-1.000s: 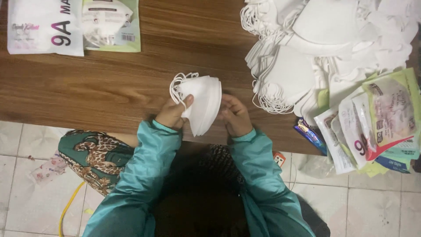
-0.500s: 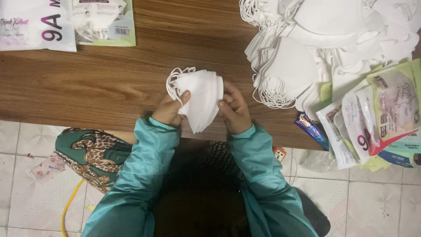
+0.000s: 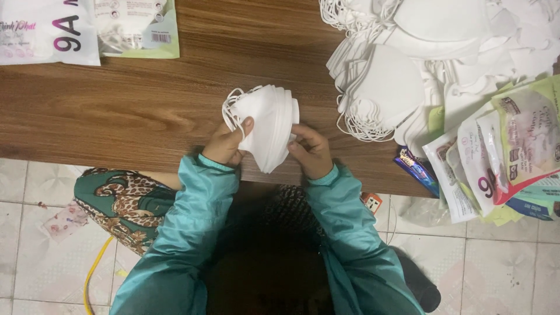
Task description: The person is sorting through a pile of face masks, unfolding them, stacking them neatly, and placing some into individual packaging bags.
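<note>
stack of masks (image 3: 269, 125): plain white, white ear loops
mask heap (image 3: 420, 64), table's far right corner: white
table (image 3: 116, 111): brown wood grain
sleeves (image 3: 192, 221): teal
cloth (image 3: 122, 201), below table's near edge: green with leopard print
packets (image 3: 513, 146), table's right edge: pale green, white, red trim
floor tiles (image 3: 35, 192): off-white
cable (image 3: 93, 268): yellow

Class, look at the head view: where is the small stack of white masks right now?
The mask stack is near the centre, held between the left hand and right hand above the near edge of the wooden table, left of the big mask pile.
</note>
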